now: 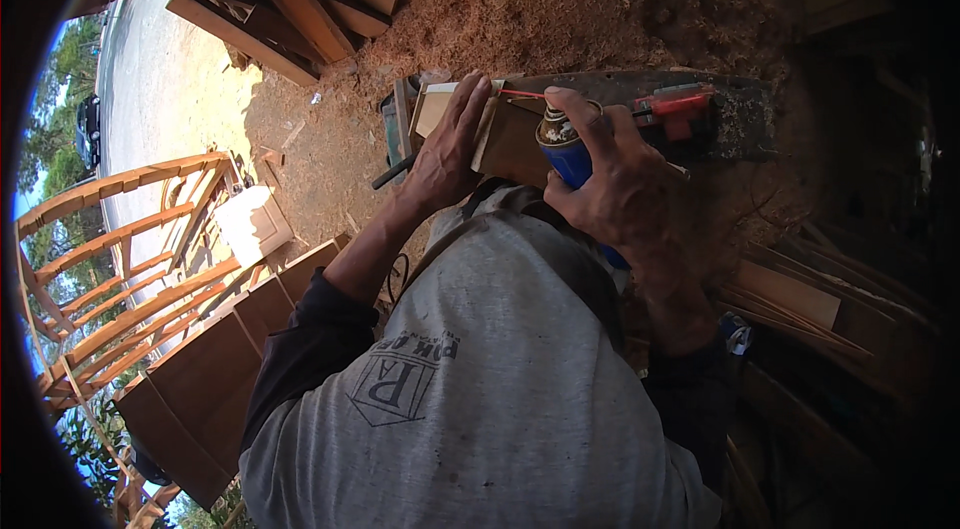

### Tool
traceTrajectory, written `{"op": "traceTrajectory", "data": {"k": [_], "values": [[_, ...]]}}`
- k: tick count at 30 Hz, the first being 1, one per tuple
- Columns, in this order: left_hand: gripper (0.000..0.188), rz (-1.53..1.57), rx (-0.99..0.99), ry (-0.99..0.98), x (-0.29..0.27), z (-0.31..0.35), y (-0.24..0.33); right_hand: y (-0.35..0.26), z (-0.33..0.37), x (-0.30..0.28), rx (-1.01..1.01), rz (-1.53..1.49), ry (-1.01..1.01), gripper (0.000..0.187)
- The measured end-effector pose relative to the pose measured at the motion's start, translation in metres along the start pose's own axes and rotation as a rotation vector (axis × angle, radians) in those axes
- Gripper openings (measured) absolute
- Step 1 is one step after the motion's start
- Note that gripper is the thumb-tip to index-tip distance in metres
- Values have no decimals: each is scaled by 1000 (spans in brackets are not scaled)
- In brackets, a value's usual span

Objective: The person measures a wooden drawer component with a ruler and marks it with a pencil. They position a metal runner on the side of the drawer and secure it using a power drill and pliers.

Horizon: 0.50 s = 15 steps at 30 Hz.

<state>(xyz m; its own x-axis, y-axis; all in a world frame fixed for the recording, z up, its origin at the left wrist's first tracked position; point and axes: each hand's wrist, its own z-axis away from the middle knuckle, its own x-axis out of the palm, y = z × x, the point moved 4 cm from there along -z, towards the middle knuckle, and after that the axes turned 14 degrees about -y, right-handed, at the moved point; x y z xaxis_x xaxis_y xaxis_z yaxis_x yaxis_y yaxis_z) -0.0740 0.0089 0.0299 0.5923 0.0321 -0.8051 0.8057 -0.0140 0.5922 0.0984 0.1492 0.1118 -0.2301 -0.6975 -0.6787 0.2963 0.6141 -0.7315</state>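
My right hand [625,169] is wrapped round a blue spray can [570,161], its index finger on the top by the nozzle. A thin red straw [522,93] runs from the nozzle to the left, its tip close to my left fingers. My left hand [450,149] lies along the edge of a wooden workpiece [515,141], fingers stretched out and side by side, the thumb hidden. Pale wood [434,107] shows just left of those fingers. The workpiece rests on a dark bench [740,124] in front of me.
A red tool [685,114] lies on the bench to the right. Wood shavings [560,4] cover the ground beyond. Boards [300,9] are stacked at far left, more planks [790,294] at right. A wooden frame [130,219] and a brown panel [200,409] stand at left.
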Motion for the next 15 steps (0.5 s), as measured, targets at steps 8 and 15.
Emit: {"op": "traceTrajectory", "data": {"k": [8,15], "values": [[99,-64,15,-7,-1,-2,5,-1,1,-2,24,42,-13,84],[100,-52,4,-12,2,-2,5,-3,4,-3,20,36,-24,84]]}}
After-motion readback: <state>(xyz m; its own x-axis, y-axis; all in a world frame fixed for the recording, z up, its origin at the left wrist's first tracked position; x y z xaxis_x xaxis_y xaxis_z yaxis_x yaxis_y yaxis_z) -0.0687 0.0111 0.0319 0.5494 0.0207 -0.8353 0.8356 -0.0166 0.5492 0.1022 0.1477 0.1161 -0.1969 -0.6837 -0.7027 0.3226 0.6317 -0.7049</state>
